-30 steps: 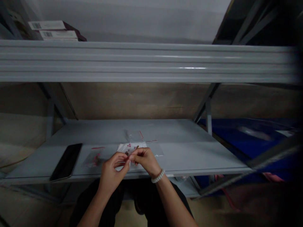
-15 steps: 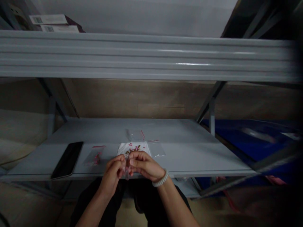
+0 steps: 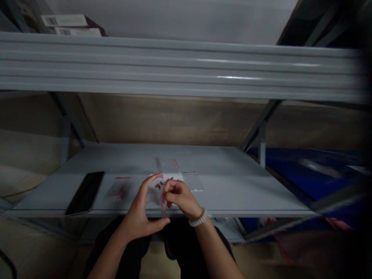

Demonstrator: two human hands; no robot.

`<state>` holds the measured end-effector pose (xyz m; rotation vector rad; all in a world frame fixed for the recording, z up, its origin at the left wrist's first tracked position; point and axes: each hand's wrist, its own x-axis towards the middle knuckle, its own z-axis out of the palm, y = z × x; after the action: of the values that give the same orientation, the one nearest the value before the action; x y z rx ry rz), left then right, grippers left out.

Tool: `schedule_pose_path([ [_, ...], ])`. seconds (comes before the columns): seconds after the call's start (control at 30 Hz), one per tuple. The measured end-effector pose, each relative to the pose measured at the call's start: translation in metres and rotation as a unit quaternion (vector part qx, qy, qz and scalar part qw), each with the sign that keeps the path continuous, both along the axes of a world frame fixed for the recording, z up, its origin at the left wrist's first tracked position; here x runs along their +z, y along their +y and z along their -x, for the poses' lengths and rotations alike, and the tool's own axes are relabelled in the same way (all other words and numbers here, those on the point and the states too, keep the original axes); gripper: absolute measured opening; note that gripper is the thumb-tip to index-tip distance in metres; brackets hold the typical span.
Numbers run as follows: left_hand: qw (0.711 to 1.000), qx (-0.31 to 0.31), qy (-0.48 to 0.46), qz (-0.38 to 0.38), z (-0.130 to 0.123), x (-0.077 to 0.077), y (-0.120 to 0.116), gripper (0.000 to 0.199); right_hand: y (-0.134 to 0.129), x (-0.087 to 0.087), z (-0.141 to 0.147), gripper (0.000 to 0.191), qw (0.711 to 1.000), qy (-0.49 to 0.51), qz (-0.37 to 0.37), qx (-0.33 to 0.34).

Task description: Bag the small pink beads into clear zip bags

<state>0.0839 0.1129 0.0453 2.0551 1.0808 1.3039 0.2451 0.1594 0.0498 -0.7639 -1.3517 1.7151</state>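
My right hand, with a pale beaded bracelet at the wrist, pinches a clear bag by its side. My left hand is spread wide, thumb and fingers apart, just left of that bag and holding nothing. Behind the hands lies a white sheet with several small brown and pink pieces; the hands partly cover it. One flat clear bag lies right of the sheet, and another with a red strip lies behind it. To the left, a clear bag holds reddish pieces.
A dark phone-like slab lies at the left of the grey shelf board. Above runs a grey shelf beam with boxes on top. Slanted metal braces stand at both sides, with blue material at the right.
My left hand has let go of the bag, opened wide and moved slightly left. My right hand has shifted a little right and still grips the bag. The view has shifted slightly.
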Motion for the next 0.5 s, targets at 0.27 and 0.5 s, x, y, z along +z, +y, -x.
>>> schedule_pose_path([
  [0.27, 0.994, 0.049, 0.100, -0.021, -0.002, -0.005, 0.007, 0.057, 0.003, -0.003, -0.003, 0.015, 0.994, -0.094, -0.041, -0.027],
  [0.5, 0.995, 0.088, 0.054, -0.008, -0.004, -0.006, 0.012, 0.046, -0.006, 0.009, 0.002, 0.009, 0.962, -0.123, -0.203, -0.136],
])
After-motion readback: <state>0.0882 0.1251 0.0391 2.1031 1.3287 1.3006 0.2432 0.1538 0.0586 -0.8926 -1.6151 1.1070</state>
